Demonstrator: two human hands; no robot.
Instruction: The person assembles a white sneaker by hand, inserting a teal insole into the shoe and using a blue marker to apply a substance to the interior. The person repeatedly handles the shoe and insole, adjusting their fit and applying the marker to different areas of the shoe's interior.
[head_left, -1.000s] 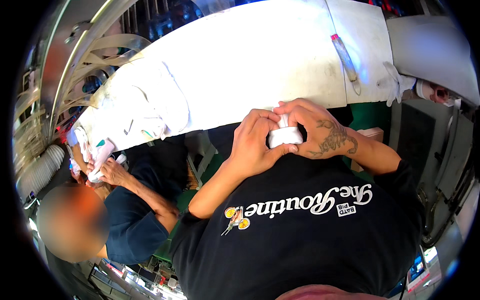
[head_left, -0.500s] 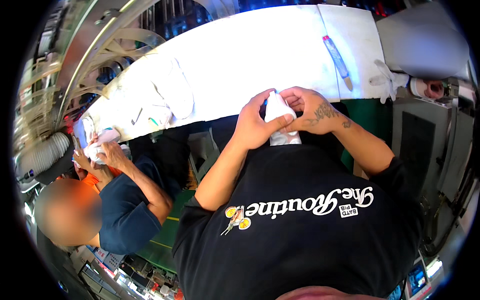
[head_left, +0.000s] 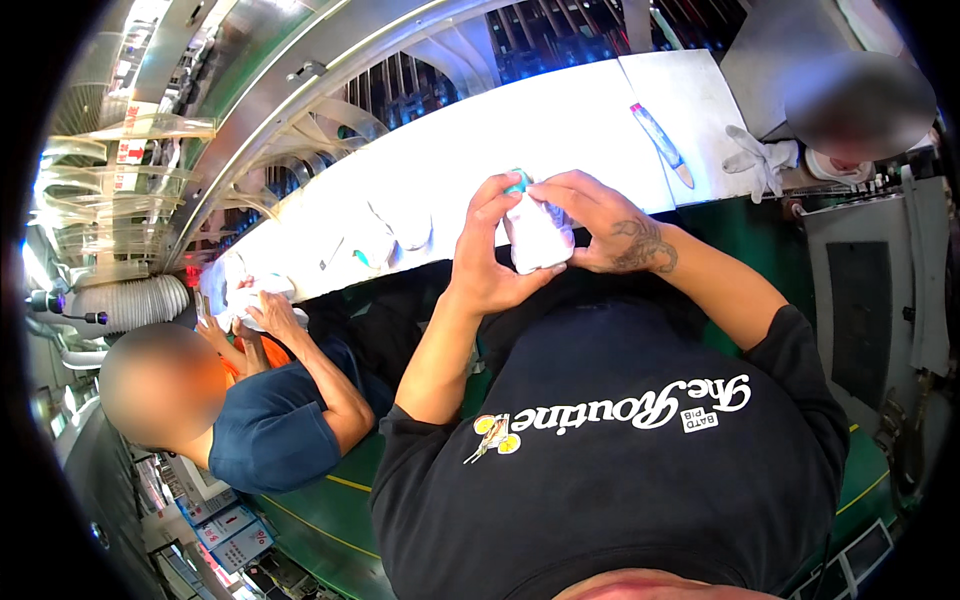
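In front of my chest, a white sock [head_left: 540,232] with a teal end is held between my two hands, above the table's near edge. My left hand [head_left: 487,240] grips its left side, fingertips at the teal end and thumb low along the fabric. My right hand [head_left: 592,225] pinches the top beside the teal part, its thumb near the bottom edge. More white fabric pieces [head_left: 408,228], one with a teal patch, lie on the white table [head_left: 540,110] to the left.
A slim blue tool [head_left: 662,145] with a red end and a white glove [head_left: 757,160] lie at the table's right. Left, a co-worker [head_left: 280,420] handles white fabric. Another person [head_left: 860,110] is at far right. Machinery with clear tubes [head_left: 450,50] runs behind the table.
The sock's teal end now shows at the top, and its white part is spread wider. My fingers have shifted up to that end. The whole view has tilted, showing more machinery behind.
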